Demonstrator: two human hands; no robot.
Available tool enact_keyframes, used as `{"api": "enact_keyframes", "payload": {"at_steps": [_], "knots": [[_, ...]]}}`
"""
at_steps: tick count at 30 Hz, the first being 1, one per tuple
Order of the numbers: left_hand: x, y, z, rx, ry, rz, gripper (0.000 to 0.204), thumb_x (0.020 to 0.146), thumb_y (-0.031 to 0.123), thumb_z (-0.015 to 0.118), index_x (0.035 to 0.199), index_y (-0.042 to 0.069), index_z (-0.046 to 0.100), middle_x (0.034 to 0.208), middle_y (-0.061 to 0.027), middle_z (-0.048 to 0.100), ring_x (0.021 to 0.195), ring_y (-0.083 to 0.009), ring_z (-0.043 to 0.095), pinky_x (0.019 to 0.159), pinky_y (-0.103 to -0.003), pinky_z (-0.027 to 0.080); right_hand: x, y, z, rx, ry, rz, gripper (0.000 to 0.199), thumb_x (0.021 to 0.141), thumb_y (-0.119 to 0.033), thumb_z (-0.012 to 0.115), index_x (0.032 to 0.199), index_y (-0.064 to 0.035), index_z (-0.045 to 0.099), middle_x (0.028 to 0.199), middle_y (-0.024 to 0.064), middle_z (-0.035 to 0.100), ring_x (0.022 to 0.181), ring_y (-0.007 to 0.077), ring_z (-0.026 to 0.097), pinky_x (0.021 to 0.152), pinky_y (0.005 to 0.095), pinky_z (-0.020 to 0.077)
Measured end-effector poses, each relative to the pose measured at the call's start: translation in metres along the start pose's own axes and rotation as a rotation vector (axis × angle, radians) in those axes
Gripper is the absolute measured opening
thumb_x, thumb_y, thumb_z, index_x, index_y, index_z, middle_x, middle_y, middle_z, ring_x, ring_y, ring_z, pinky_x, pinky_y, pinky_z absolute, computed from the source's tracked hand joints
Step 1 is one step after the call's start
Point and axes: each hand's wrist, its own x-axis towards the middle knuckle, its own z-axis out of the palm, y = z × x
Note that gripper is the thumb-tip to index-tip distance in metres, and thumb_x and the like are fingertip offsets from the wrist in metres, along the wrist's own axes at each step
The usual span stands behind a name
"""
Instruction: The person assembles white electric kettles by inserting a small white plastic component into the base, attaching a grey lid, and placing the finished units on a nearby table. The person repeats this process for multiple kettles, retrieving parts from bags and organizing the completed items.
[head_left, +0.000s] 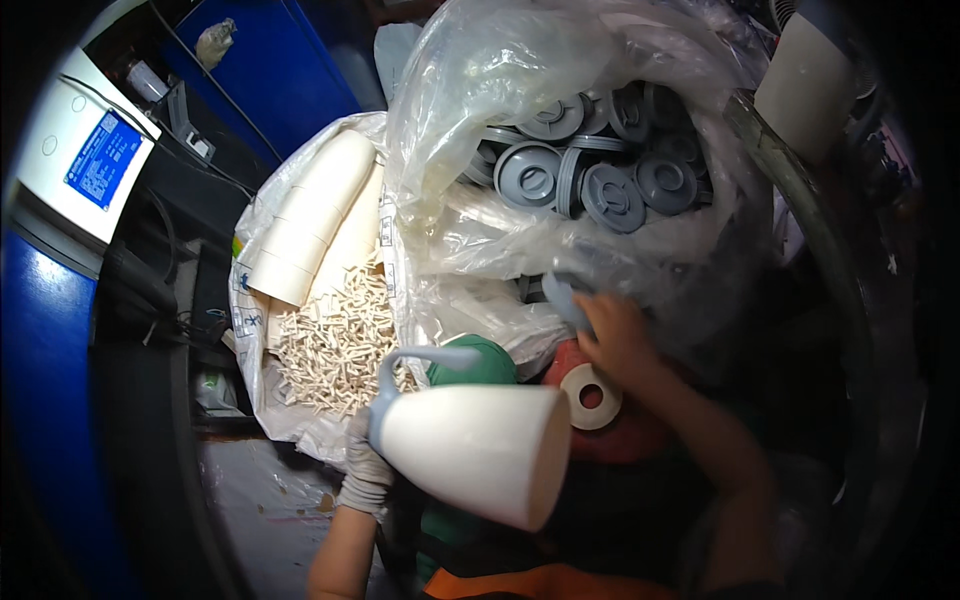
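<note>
Head view | large white tapered plastic cup with grey spout [480, 450] is gripped at its narrow end by gloved left hand [365, 465] | right hand [615, 335], above-right of cup, pinches grey plastic cap [565, 295] beside clear bag of caps [590, 160] | risk: cap could be dropped, being only fingertip-held.

A pale, stained concrete floor [265, 500] carries 2 clear plastic bags: a big one [480, 230] full of grey round plastic caps [610, 195], and beside it a smaller one [262, 385] holding stacked white plastic cones [310, 215] and small white pegs [335, 345].
</note>
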Motion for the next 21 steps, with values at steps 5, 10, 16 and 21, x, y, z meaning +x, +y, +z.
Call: {"api": "enact_keyframes", "payload": {"at_steps": [5,10,16,21], "knots": [[0.001,0.011,0.02,-0.175,0.042,-0.001,0.06,0.085,0.055,0.055,0.12,0.007,0.06,0.116,-0.0116,0.065,0.104,-0.0294,0.06,0.093,-0.043,0.048,-0.106,-0.028,-0.039,0.0,-0.233,-0.113,0.049,0.074,-0.022,0.074,0.118,-0.0095,0.058,0.11,0.0106,0.056,0.105,0.0288,0.055,0.089,0.0432,0.0429],[0.003,0.003,0.016,-0.133,0.035,0.03,0.07,0.082,0.06,0.057,0.127,0.007,0.054,0.124,-0.0133,0.059,0.113,-0.031,0.055,0.097,-0.047,0.044,-0.115,-0.016,-0.011,0.048,-0.012,0.231,0.059,0.078,-0.029,0.074,0.129,-0.0076,0.05,0.132,0.0198,0.047,0.12,0.0394,0.047,0.101,0.0471,0.0387],[-0.002,-0.006,0.002,-0.238,0.004,-0.026,0.061,0.084,0.054,0.057,0.121,0.006,0.057,0.117,-0.0124,0.063,0.106,-0.0304,0.058,0.095,-0.044,0.045,-0.065,-0.005,-0.016,0.072,-0.274,0.42,0.068,0.076,-0.029,0.072,0.133,-0.0027,0.046,0.125,0.022,0.051,0.114,0.0367,0.052,0.095,0.0459,0.0449],[-0.021,-0.011,0.016,-0.203,0.012,-0.013,0.062,0.085,0.054,0.055,0.12,0.004,0.057,0.115,-0.013,0.063,0.105,-0.0295,0.058,0.094,-0.043,0.046,-0.087,-0.043,-0.037,0.681,0.126,0.456,0.074,0.069,-0.033,0.074,0.133,-0.0049,0.049,0.119,0.0192,0.055,0.108,0.0339,0.056,0.091,0.042,0.0465]]}}
